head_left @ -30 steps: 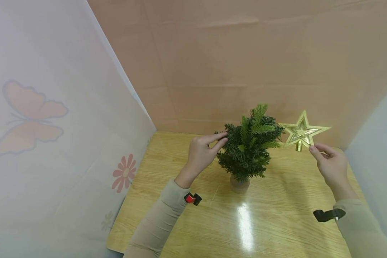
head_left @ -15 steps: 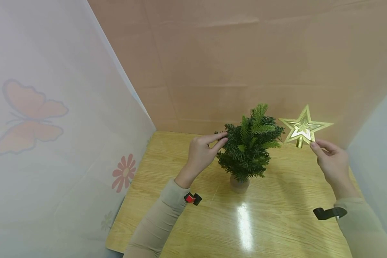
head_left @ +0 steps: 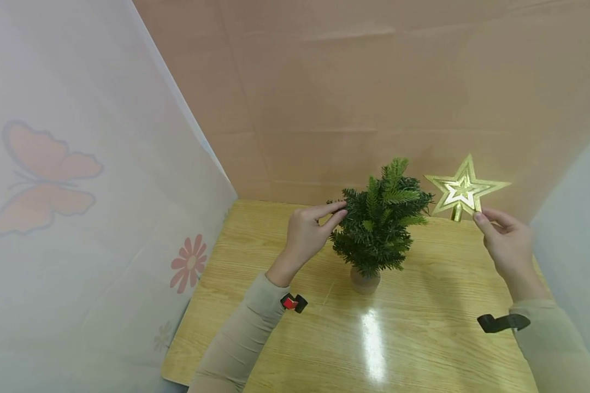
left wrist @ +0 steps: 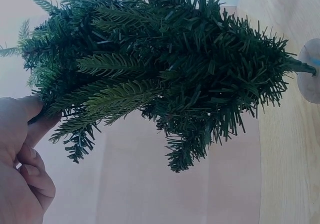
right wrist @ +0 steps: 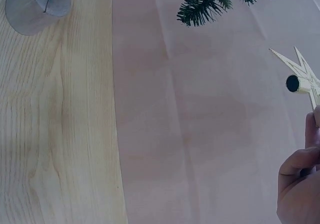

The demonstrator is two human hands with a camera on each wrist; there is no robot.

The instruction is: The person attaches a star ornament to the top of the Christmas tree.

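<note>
A small green artificial fir tree (head_left: 381, 218) stands in a round base (head_left: 365, 282) on the wooden table (head_left: 285, 338). My left hand (head_left: 308, 233) pinches a branch tip on the tree's left side; in the left wrist view the thumb and finger (left wrist: 30, 116) press on a branch of the tree (left wrist: 160, 69). My right hand (head_left: 505, 240) holds a gold star topper (head_left: 464, 190) by a lower point, lifted to the right of the treetop. The star's hollow socket (right wrist: 295, 83) shows in the right wrist view, above the fingers (right wrist: 300, 184).
A pink wall stands close behind the table. A white curtain (head_left: 78, 191) with a butterfly and flower print closes the left side, and a pale panel the right. The tree's base (right wrist: 37, 4) appears at the top left of the right wrist view.
My right hand has raised the gold star a little and tipped it more upright. The left hand and the tree have stayed still.
</note>
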